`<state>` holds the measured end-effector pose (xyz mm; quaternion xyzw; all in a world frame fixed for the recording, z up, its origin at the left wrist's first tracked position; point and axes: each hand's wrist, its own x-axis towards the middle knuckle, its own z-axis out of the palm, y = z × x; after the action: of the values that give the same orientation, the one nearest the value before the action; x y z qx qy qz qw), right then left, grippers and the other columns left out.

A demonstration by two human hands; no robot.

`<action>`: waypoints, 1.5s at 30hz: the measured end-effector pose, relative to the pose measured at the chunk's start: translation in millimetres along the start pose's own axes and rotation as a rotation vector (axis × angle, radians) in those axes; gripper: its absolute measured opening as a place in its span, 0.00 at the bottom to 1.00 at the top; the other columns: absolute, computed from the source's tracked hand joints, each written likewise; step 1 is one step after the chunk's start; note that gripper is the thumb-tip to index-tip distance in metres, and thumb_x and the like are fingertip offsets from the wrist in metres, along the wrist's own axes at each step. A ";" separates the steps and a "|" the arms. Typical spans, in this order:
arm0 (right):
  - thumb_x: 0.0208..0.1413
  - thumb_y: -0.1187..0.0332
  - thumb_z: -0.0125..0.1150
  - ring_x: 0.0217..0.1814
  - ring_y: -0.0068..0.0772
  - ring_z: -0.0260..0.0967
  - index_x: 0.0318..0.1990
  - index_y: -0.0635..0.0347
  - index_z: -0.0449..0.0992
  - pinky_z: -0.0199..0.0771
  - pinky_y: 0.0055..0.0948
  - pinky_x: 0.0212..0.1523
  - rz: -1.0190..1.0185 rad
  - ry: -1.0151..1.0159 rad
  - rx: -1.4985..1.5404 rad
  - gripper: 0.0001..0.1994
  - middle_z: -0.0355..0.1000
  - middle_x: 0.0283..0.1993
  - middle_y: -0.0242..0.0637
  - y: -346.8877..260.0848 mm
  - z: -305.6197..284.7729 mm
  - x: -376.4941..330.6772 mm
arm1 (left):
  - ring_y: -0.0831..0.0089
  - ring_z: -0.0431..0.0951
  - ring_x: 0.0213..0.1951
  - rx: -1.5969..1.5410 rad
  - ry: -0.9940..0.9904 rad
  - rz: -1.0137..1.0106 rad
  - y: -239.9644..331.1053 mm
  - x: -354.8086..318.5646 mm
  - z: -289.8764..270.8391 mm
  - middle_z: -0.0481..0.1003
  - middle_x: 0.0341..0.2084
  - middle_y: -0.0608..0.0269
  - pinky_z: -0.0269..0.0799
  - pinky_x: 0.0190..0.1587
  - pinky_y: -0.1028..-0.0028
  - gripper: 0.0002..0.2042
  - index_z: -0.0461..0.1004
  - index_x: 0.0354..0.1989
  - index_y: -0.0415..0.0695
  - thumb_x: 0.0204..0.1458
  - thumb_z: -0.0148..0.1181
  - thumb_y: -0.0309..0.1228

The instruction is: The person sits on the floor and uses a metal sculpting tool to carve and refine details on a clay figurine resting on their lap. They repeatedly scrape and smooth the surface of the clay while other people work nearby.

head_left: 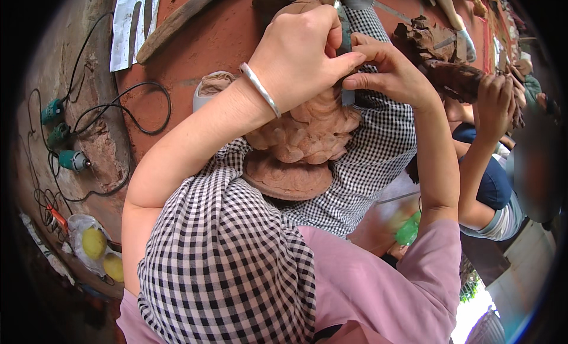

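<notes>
My left hand [305, 45], with a silver bangle on its wrist, is closed above the far part of a reddish-brown carved figure [316, 128]. A teal-green piece [341, 27] with a shiny end shows beside its fingers; my hand hides the rest. Opposite it, my right hand [387, 68] has its thumb and fingers bent together, almost meeting the left thumb. What the fingertips hold is hidden. Below them a small grey flat bit [348, 97] shows. The carving, with curled relief and a round base [289, 177], lies against a black-and-white checked cloth [384, 134] over my lap.
Green power tools [73, 160] with black cords lie at the left, near yellow fruit in a plastic bag [93, 243]. A long wooden piece [177, 27] and a paper sheet [125, 33] lie at the far left. Another person's hand [496, 98] grips dark carved wood [455, 77] on the right.
</notes>
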<state>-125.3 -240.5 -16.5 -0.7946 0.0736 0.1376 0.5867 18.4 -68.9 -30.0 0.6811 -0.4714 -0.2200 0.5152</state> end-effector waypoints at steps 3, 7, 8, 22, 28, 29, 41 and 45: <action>0.47 0.66 0.76 0.46 0.24 0.65 0.44 0.63 0.79 0.68 0.25 0.47 -0.014 0.028 -0.028 0.18 0.68 0.46 0.29 1.2 4.1 -6.3 | 0.75 0.82 0.28 -0.077 0.002 -0.079 -2.8 -8.0 12.9 0.78 0.22 0.59 0.78 0.30 0.77 0.16 0.71 0.34 0.39 0.46 0.74 0.32; 0.45 0.62 0.76 0.45 0.26 0.60 0.45 0.61 0.80 0.64 0.26 0.44 0.007 0.102 0.020 0.20 0.61 0.42 0.28 -1.0 13.6 -10.2 | 0.75 0.84 0.33 -0.188 -0.105 -0.218 -2.2 -4.6 11.6 0.82 0.29 0.56 0.78 0.35 0.79 0.14 0.73 0.43 0.36 0.52 0.68 0.27; 0.45 0.62 0.76 0.45 0.26 0.62 0.44 0.61 0.79 0.66 0.26 0.44 -0.014 0.104 -0.022 0.20 0.64 0.45 0.30 -0.5 13.4 -11.6 | 0.76 0.84 0.33 -0.192 -0.125 -0.178 -1.8 -5.2 11.2 0.82 0.29 0.57 0.78 0.34 0.79 0.13 0.74 0.43 0.36 0.52 0.68 0.27; 0.47 0.64 0.75 0.41 0.32 0.66 0.38 0.65 0.77 0.69 0.31 0.41 -0.138 0.115 -0.266 0.17 0.66 0.42 0.33 8.6 12.2 -7.9 | 0.74 0.82 0.21 0.041 -0.072 0.120 6.6 4.7 16.4 0.78 0.18 0.60 0.75 0.25 0.76 0.10 0.75 0.37 0.36 0.51 0.68 0.28; 0.48 0.70 0.74 0.40 0.27 0.65 0.39 0.66 0.76 0.68 0.29 0.42 -0.192 0.147 -0.151 0.14 0.65 0.38 0.31 10.8 12.3 -10.5 | 0.58 0.79 0.20 0.014 -0.051 0.135 2.5 10.3 25.1 0.75 0.17 0.52 0.73 0.23 0.64 0.10 0.71 0.26 0.39 0.47 0.66 0.31; 0.48 0.72 0.73 0.40 0.24 0.64 0.41 0.66 0.75 0.68 0.28 0.42 -0.108 0.148 -0.008 0.15 0.65 0.38 0.29 10.0 14.5 -9.0 | 0.58 0.79 0.20 0.026 -0.068 0.113 -0.2 13.1 25.7 0.75 0.16 0.51 0.73 0.23 0.64 0.10 0.71 0.26 0.39 0.47 0.65 0.31; 0.49 0.65 0.75 0.38 0.20 0.66 0.43 0.64 0.74 0.69 0.23 0.41 0.008 0.160 0.086 0.19 0.73 0.37 0.28 12.6 16.3 -11.9 | 0.56 0.79 0.21 0.066 -0.056 0.225 -12.4 25.1 32.4 0.75 0.17 0.48 0.74 0.26 0.63 0.10 0.72 0.25 0.36 0.46 0.65 0.30; 0.49 0.67 0.75 0.38 0.18 0.68 0.45 0.63 0.74 0.70 0.21 0.40 -0.023 0.156 -0.119 0.20 0.74 0.37 0.28 19.6 16.0 -22.1 | 0.55 0.80 0.23 -0.002 -0.118 0.161 -9.8 21.6 33.3 0.75 0.17 0.47 0.75 0.27 0.62 0.10 0.73 0.24 0.35 0.45 0.65 0.31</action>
<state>-153.9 -232.1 -32.0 -0.8372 0.1019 0.0726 0.5324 6.2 -104.0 -47.3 0.6264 -0.5541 -0.2179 0.5031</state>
